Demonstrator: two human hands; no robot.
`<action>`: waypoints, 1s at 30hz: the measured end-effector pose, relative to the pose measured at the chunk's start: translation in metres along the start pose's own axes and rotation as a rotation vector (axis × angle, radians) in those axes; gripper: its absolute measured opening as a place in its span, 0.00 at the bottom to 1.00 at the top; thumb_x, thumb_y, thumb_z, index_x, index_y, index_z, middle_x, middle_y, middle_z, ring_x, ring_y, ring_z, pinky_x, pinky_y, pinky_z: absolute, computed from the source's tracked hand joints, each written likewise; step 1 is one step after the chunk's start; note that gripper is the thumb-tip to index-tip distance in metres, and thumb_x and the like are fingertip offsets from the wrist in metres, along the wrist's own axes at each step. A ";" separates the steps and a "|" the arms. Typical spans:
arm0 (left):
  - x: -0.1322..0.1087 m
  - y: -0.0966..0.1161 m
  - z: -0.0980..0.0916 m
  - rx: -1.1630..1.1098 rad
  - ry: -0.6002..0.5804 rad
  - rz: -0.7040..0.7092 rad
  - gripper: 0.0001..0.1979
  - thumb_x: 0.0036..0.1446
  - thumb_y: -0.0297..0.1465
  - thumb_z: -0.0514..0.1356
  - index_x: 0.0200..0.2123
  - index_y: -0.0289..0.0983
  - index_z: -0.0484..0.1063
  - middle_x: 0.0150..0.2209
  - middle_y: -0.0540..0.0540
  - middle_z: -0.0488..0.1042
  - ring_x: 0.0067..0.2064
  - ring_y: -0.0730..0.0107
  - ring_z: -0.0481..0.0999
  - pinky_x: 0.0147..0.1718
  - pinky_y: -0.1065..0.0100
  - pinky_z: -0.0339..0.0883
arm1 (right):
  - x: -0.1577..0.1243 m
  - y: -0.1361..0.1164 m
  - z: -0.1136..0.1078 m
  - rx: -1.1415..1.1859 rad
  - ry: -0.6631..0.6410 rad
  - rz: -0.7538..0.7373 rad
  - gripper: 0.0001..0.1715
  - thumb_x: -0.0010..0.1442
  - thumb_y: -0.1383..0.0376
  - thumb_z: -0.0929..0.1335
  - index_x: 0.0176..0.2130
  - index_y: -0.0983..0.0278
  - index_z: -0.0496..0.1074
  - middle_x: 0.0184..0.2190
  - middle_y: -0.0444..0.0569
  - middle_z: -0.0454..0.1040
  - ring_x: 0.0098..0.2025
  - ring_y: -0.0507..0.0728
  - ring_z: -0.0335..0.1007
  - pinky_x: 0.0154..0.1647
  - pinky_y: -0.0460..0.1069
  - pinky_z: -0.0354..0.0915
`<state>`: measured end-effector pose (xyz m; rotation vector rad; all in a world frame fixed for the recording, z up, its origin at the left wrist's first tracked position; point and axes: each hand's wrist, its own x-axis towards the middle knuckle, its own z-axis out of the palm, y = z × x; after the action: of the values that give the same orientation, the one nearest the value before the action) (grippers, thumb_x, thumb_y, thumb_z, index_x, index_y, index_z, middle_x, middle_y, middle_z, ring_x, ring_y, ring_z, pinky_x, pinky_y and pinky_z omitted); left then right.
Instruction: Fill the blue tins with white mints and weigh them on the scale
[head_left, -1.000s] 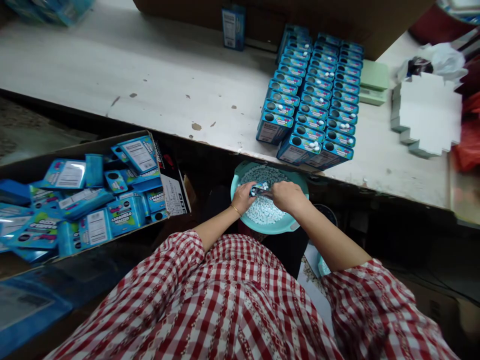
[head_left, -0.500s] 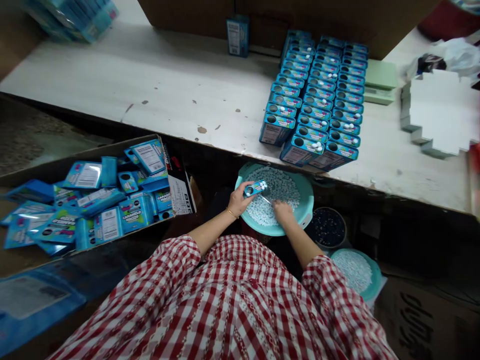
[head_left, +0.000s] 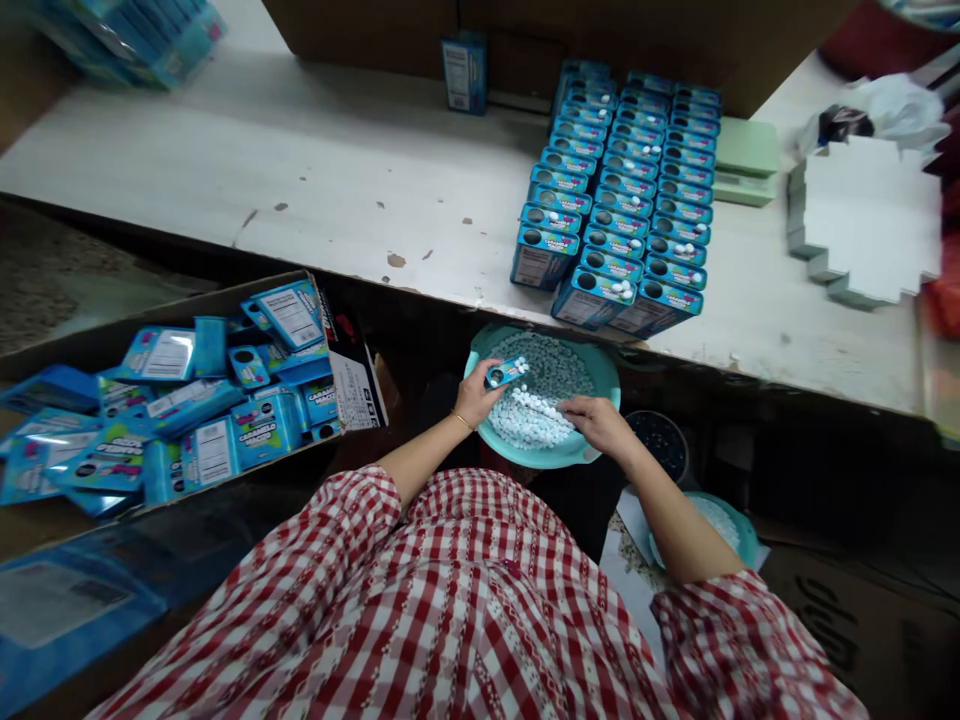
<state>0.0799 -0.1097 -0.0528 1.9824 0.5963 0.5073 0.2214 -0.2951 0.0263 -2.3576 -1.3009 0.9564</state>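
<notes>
A teal basin (head_left: 604,372) full of small white candies (head_left: 551,375) sits below the table edge, in front of me. My left hand (head_left: 478,395) is closed around a small blue box (head_left: 505,374), held over the basin with white candies at its open end. My right hand (head_left: 596,420) rests at the basin's near right side with fingers curled over the candies; what they hold is hidden. On the white table (head_left: 315,180) above stand rows of upright blue boxes (head_left: 619,200), several with white candies showing in their round top holes.
A cardboard carton (head_left: 349,370) at left holds several loose blue boxes (head_left: 187,400). A dark tub (head_left: 660,440) and another teal basin (head_left: 731,530) sit at right below the table. White cardboard pieces (head_left: 862,220), a green scale (head_left: 746,160) and a brown carton (head_left: 525,25) are on the table.
My right hand lifted from the middle of the candies and moved to the basin's near right edge. My left hand kept the blue box over the basin, shifting slightly.
</notes>
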 end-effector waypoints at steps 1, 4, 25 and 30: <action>-0.001 0.001 0.002 0.017 -0.027 0.015 0.20 0.49 0.27 0.61 0.47 0.37 0.65 0.46 0.44 0.73 0.47 0.63 0.73 0.47 0.63 0.66 | -0.004 -0.011 -0.009 -0.014 0.017 -0.005 0.17 0.58 0.67 0.62 0.43 0.61 0.75 0.40 0.47 0.76 0.44 0.55 0.71 0.43 0.47 0.63; -0.003 0.002 0.008 0.086 -0.091 0.064 0.22 0.46 0.22 0.59 0.48 0.37 0.66 0.48 0.43 0.72 0.51 0.60 0.70 0.51 0.60 0.63 | -0.006 -0.048 -0.026 -0.212 0.008 0.066 0.18 0.58 0.68 0.60 0.42 0.58 0.76 0.41 0.48 0.76 0.45 0.56 0.70 0.42 0.46 0.62; 0.000 0.000 0.015 -0.131 -0.063 -0.049 0.18 0.43 0.24 0.62 0.41 0.35 0.66 0.40 0.46 0.73 0.42 0.65 0.73 0.42 0.65 0.66 | -0.033 -0.056 -0.019 -0.416 0.077 0.209 0.22 0.60 0.67 0.57 0.45 0.54 0.73 0.38 0.47 0.74 0.42 0.56 0.69 0.35 0.46 0.60; 0.006 -0.004 0.015 -0.183 -0.021 -0.092 0.19 0.42 0.22 0.62 0.40 0.36 0.65 0.41 0.47 0.73 0.41 0.67 0.73 0.43 0.65 0.65 | -0.038 -0.030 -0.008 -0.393 0.085 0.265 0.21 0.61 0.65 0.57 0.48 0.54 0.72 0.41 0.47 0.73 0.43 0.56 0.70 0.38 0.47 0.62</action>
<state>0.0929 -0.1145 -0.0627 1.7766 0.6034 0.4671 0.1934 -0.3097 0.0634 -2.8931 -1.2599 0.7066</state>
